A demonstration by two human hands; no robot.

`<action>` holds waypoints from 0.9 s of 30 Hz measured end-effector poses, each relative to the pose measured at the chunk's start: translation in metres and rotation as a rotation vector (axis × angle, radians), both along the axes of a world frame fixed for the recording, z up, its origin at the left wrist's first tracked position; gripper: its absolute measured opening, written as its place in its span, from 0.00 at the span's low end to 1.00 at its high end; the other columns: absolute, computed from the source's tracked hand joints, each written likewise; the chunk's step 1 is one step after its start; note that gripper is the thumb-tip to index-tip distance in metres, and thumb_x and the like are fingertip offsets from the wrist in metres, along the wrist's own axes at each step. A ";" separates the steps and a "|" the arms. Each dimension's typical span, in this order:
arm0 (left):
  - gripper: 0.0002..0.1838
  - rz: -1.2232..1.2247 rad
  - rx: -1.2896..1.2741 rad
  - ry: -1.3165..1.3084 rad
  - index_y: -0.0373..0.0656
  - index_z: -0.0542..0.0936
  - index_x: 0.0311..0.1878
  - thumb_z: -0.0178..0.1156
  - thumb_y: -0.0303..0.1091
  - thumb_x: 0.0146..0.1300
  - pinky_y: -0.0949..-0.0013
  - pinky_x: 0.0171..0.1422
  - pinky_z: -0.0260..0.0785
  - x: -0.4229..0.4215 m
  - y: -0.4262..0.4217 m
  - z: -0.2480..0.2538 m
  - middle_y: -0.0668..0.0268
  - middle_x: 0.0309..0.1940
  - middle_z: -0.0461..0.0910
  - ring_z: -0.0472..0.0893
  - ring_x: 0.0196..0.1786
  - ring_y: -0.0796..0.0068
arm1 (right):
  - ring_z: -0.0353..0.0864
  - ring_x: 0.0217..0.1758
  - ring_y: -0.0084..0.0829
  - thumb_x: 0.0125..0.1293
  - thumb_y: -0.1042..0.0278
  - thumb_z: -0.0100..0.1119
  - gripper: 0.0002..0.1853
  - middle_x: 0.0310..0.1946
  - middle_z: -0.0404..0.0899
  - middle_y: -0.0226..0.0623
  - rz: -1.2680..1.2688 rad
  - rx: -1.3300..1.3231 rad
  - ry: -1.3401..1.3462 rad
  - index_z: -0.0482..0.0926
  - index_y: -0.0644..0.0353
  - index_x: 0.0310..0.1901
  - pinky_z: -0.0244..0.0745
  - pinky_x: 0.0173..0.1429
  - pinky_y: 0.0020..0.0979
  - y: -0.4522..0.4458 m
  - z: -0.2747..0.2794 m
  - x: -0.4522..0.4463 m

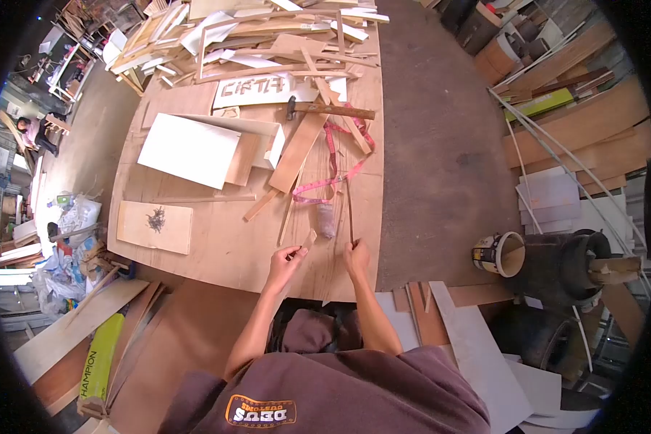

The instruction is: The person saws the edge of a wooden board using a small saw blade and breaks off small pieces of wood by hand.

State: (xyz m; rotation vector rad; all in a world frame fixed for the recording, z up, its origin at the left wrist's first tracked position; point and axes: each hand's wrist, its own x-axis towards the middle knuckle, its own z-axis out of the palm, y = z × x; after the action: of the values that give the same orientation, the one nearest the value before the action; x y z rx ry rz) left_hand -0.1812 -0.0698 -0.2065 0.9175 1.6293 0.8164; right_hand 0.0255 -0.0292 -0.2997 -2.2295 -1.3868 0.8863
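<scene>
Near the front edge of the wooden table, my left hand pinches a small, thin, light-brown piece. To its right, my right hand is closed around the lower end of a thin dark strip that points away from me. Between and beyond the hands lies a small greyish-purple roll. A pink tape measure curls loosely behind it. Farther back, a hammer rests across wooden strips.
A white board box stands on the table's left half. Dark nails lie on a flat board. Wood offcuts pile up at the far end. A bucket is at the right, and a person sits far left.
</scene>
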 end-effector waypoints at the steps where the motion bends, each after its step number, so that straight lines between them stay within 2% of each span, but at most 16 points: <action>1: 0.23 0.001 0.009 -0.014 0.31 0.85 0.43 0.67 0.47 0.64 0.73 0.36 0.67 0.004 0.001 0.003 0.70 0.26 0.80 0.73 0.31 0.82 | 0.83 0.38 0.49 0.62 0.65 0.56 0.14 0.32 0.82 0.50 0.001 0.009 -0.014 0.74 0.65 0.45 0.76 0.47 0.46 -0.001 0.011 0.007; 3: 0.22 0.047 0.030 -0.072 0.31 0.85 0.40 0.66 0.47 0.65 0.73 0.34 0.65 0.013 0.009 0.009 0.71 0.24 0.77 0.71 0.29 0.83 | 0.82 0.37 0.48 0.65 0.65 0.51 0.16 0.31 0.81 0.50 -0.217 -0.186 0.519 0.69 0.67 0.50 0.75 0.49 0.46 -0.001 0.042 0.022; 4: 0.22 0.046 0.048 -0.086 0.31 0.85 0.40 0.66 0.47 0.65 0.73 0.34 0.65 0.016 0.014 0.009 0.71 0.24 0.77 0.71 0.29 0.83 | 0.80 0.31 0.39 0.69 0.65 0.46 0.15 0.27 0.78 0.44 -0.107 -0.061 0.409 0.66 0.65 0.52 0.75 0.40 0.41 -0.006 0.011 0.039; 5: 0.21 0.026 0.077 -0.093 0.32 0.84 0.39 0.66 0.47 0.65 0.73 0.34 0.65 0.021 0.017 0.003 0.72 0.24 0.77 0.71 0.29 0.83 | 0.80 0.31 0.39 0.69 0.65 0.46 0.15 0.27 0.78 0.44 -0.103 -0.043 0.396 0.66 0.65 0.52 0.75 0.40 0.41 -0.006 0.015 0.048; 7: 0.21 0.004 0.116 -0.110 0.32 0.84 0.38 0.65 0.47 0.66 0.73 0.34 0.65 0.030 0.023 -0.002 0.72 0.24 0.77 0.71 0.29 0.83 | 0.76 0.25 0.29 0.71 0.63 0.45 0.14 0.25 0.74 0.37 -0.019 0.249 0.121 0.68 0.63 0.52 0.70 0.29 0.33 -0.006 0.025 0.061; 8: 0.22 -0.018 0.122 -0.146 0.33 0.84 0.39 0.65 0.49 0.66 0.74 0.34 0.64 0.036 0.027 -0.003 0.74 0.25 0.76 0.71 0.29 0.84 | 0.72 0.22 0.22 0.72 0.61 0.45 0.15 0.24 0.72 0.33 -0.008 0.315 0.122 0.68 0.63 0.51 0.65 0.24 0.28 -0.005 0.028 0.067; 9: 0.23 -0.041 0.128 -0.180 0.34 0.83 0.40 0.64 0.50 0.67 0.74 0.34 0.64 0.043 0.032 -0.004 0.75 0.25 0.75 0.70 0.29 0.84 | 0.72 0.22 0.22 0.72 0.61 0.45 0.15 0.24 0.72 0.33 -0.009 0.327 0.111 0.68 0.63 0.51 0.65 0.24 0.28 -0.003 0.031 0.074; 11: 0.22 -0.050 0.189 -0.148 0.34 0.83 0.41 0.65 0.49 0.67 0.72 0.33 0.64 0.059 0.041 -0.005 0.72 0.23 0.75 0.71 0.28 0.83 | 0.72 0.22 0.23 0.72 0.63 0.45 0.14 0.25 0.73 0.34 -0.110 0.086 0.320 0.69 0.62 0.52 0.66 0.24 0.29 -0.002 0.046 0.087; 14: 0.20 -0.078 0.260 -0.129 0.35 0.83 0.46 0.64 0.46 0.67 0.70 0.31 0.65 0.088 0.057 -0.023 0.68 0.20 0.75 0.72 0.25 0.81 | 0.70 0.20 0.23 0.72 0.66 0.44 0.14 0.24 0.72 0.33 -0.153 0.018 0.393 0.69 0.59 0.55 0.66 0.22 0.30 -0.007 0.065 0.100; 17: 0.18 -0.168 0.301 -0.069 0.39 0.81 0.53 0.61 0.43 0.69 0.67 0.33 0.67 0.117 0.072 -0.033 0.63 0.21 0.77 0.75 0.26 0.74 | 0.69 0.19 0.23 0.71 0.69 0.43 0.16 0.23 0.71 0.32 -0.098 0.160 0.269 0.68 0.57 0.59 0.65 0.21 0.30 -0.013 0.084 0.108; 19: 0.18 -0.235 0.328 0.005 0.42 0.80 0.57 0.59 0.41 0.70 0.65 0.35 0.70 0.138 0.081 -0.036 0.59 0.23 0.78 0.78 0.27 0.69 | 0.70 0.20 0.23 0.71 0.70 0.44 0.21 0.23 0.71 0.31 -0.115 0.110 0.280 0.66 0.55 0.65 0.67 0.21 0.30 -0.016 0.108 0.117; 20: 0.18 -0.271 0.339 0.045 0.45 0.78 0.60 0.57 0.39 0.71 0.61 0.39 0.71 0.149 0.086 -0.042 0.56 0.29 0.80 0.80 0.32 0.64 | 0.75 0.39 0.39 0.70 0.71 0.44 0.23 0.38 0.75 0.47 -0.121 0.070 0.277 0.65 0.59 0.66 0.70 0.40 0.38 -0.017 0.115 0.122; 22: 0.19 -0.316 0.348 0.089 0.48 0.77 0.63 0.55 0.37 0.72 0.58 0.43 0.73 0.169 0.096 -0.059 0.52 0.35 0.82 0.82 0.37 0.58 | 0.80 0.58 0.55 0.69 0.71 0.44 0.24 0.54 0.78 0.63 -0.136 0.029 0.279 0.64 0.63 0.67 0.73 0.59 0.46 -0.014 0.125 0.131; 24: 0.21 -0.367 0.478 0.213 0.51 0.74 0.67 0.52 0.34 0.72 0.53 0.50 0.73 0.187 0.104 -0.078 0.51 0.46 0.81 0.81 0.47 0.52 | 0.73 0.66 0.56 0.69 0.72 0.44 0.27 0.61 0.73 0.62 -0.004 0.048 0.141 0.62 0.61 0.70 0.69 0.66 0.47 -0.016 0.125 0.143; 25: 0.21 -0.375 0.471 0.210 0.51 0.74 0.67 0.52 0.34 0.72 0.53 0.50 0.73 0.194 0.107 -0.080 0.51 0.46 0.81 0.81 0.47 0.52 | 0.73 0.66 0.56 0.69 0.72 0.44 0.27 0.61 0.73 0.62 -0.012 0.041 0.141 0.62 0.61 0.70 0.69 0.66 0.47 -0.016 0.115 0.151; 27: 0.24 -0.467 0.277 0.326 0.54 0.72 0.69 0.52 0.32 0.70 0.56 0.57 0.71 0.204 0.114 -0.081 0.54 0.47 0.82 0.79 0.52 0.54 | 0.70 0.68 0.55 0.69 0.72 0.44 0.26 0.63 0.71 0.62 -0.047 -0.008 0.292 0.63 0.62 0.69 0.67 0.68 0.45 -0.015 0.092 0.164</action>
State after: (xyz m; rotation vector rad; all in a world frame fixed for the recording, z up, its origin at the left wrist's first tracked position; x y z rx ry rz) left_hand 0.0231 0.0445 -0.2875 1.6243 1.4989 0.5910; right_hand 0.1895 -0.0444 -0.2081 -2.0302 -1.1927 1.1488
